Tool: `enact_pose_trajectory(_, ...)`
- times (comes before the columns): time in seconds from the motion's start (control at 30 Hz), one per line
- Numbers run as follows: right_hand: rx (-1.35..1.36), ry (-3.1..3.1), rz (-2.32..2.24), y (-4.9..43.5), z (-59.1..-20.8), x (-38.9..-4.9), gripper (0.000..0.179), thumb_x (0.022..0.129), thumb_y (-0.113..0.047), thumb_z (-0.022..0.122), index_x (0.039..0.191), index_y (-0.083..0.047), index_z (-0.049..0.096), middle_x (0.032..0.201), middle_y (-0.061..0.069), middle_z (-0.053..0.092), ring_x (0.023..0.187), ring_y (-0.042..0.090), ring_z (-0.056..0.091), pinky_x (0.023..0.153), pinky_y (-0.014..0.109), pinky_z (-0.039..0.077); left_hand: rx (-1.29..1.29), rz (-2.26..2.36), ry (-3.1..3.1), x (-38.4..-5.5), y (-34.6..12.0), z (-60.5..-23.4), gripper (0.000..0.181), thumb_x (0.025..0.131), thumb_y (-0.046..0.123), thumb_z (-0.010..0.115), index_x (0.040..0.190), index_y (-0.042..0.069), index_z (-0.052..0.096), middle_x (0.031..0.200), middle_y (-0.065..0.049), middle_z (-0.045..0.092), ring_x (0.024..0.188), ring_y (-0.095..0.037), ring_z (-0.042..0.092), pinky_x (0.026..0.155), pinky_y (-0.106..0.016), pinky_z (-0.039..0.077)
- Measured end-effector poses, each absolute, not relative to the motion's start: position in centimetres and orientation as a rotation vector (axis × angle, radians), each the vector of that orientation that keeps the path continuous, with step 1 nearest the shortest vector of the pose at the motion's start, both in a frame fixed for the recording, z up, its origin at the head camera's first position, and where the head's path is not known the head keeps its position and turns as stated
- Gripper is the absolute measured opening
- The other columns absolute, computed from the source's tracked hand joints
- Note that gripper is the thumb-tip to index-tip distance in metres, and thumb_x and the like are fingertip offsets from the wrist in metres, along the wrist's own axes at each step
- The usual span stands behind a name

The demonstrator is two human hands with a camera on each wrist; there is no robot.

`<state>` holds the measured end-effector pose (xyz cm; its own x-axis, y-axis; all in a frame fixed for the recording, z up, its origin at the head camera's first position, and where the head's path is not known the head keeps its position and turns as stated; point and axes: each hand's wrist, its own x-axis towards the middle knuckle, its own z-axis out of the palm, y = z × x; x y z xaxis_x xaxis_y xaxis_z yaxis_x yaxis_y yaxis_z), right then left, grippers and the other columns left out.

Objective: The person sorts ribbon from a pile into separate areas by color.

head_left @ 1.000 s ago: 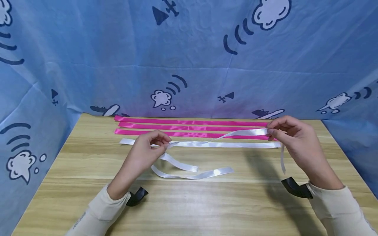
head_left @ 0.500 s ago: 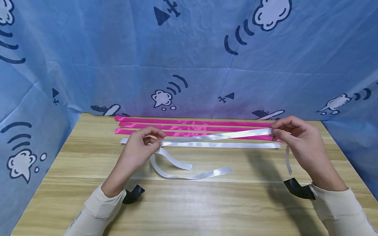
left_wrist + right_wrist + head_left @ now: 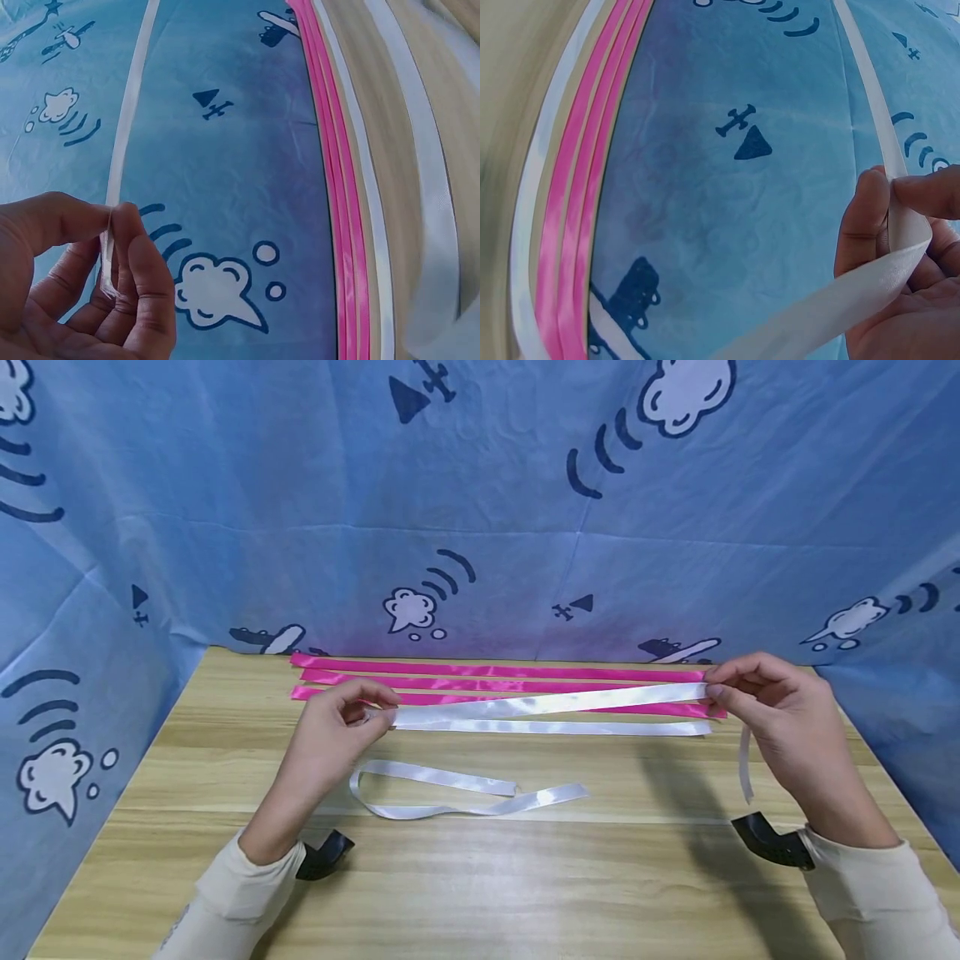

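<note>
A shiny white ribbon is stretched between my two hands above the table, rising slightly to the right. My left hand pinches it between thumb and fingertips close to one end; a short end piece pokes below the pinch in the left wrist view. My right hand pinches the ribbon farther along, and its tail hangs down past the palm. Just under it, a second white ribbon lies straight on the table. Nearer to me, another white ribbon lies folded back in a loose loop.
Three pink ribbons lie side by side along the back of the wooden table. A blue printed cloth hangs behind and at both sides. Black curved pieces stick out at both cuffs.
My hands have moved apart, the left one leftward and the right one rightward, and the held ribbon has gone from slack and twisted to flat. The looped ribbon's bend has shifted left.
</note>
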<state>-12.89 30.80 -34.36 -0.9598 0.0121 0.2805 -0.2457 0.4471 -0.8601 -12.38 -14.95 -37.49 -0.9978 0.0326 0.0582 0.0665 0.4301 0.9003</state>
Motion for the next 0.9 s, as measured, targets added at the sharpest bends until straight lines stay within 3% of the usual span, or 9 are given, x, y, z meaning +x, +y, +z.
enact_pose_trajectory(0.23,0.226,-2.387,1.622,31.0,-34.5,-12.9,0.01,0.098,0.007,0.064,0.107,0.01,0.068,0.1,-0.006,0.076,0.081,0.009,0.069,0.072,0.016,0.056,-0.089,-1.736,-2.561,-12.0,-15.9,-37.0,0.018,0.095,0.004,0.073,0.112,-0.001,0.073,0.11,-0.011,0.073,0.087,-0.007,0.067,0.077,-0.016,0.056)
enact_pose_trajectory(0.37,0.298,-2.211,1.876,31.3,-34.8,-12.9,0.009,0.098,0.012,0.062,0.105,0.013,0.066,0.099,0.003,0.075,0.077,0.013,0.068,0.071,0.019,0.058,-0.096,-1.772,-2.531,-11.8,-16.8,-36.9,0.02,0.095,0.005,0.073,0.113,-0.003,0.071,0.103,-0.001,0.072,0.087,-0.007,0.068,0.077,-0.017,0.056)
enact_pose_trajectory(0.5,0.245,-2.21,1.902,31.6,-34.9,-12.9,0.009,0.098,0.009,0.064,0.105,0.013,0.066,0.099,0.002,0.075,0.077,0.014,0.068,0.072,0.018,0.058,-0.078,-1.807,-2.513,-11.6,-17.7,-36.6,0.022,0.096,0.008,0.073,0.115,-0.003,0.07,0.099,0.011,0.072,0.089,-0.006,0.069,0.078,-0.017,0.057)
enact_pose_trajectory(0.67,0.181,-2.24,1.89,32.0,-35.0,-12.8,0.012,0.098,0.005,0.067,0.107,0.012,0.067,0.1,0.001,0.074,0.078,0.014,0.067,0.076,0.016,0.057,-0.067,-1.848,-2.467,-11.4,-18.7,-36.3,0.021,0.096,0.008,0.074,0.115,-0.001,0.07,0.098,0.013,0.073,0.089,-0.004,0.07,0.079,-0.017,0.057)
enact_pose_trajectory(0.9,0.156,-2.238,1.908,32.5,-35.1,-12.6,0.016,0.097,0.0,0.07,0.109,0.01,0.066,0.101,0.001,0.074,0.078,0.013,0.068,0.076,0.015,0.057,-0.069,-1.991,-2.335,-11.5,-20.0,-36.2,0.015,0.095,0.003,0.075,0.107,0.011,0.074,0.096,0.009,0.074,0.083,-0.005,0.071,0.076,-0.019,0.059)
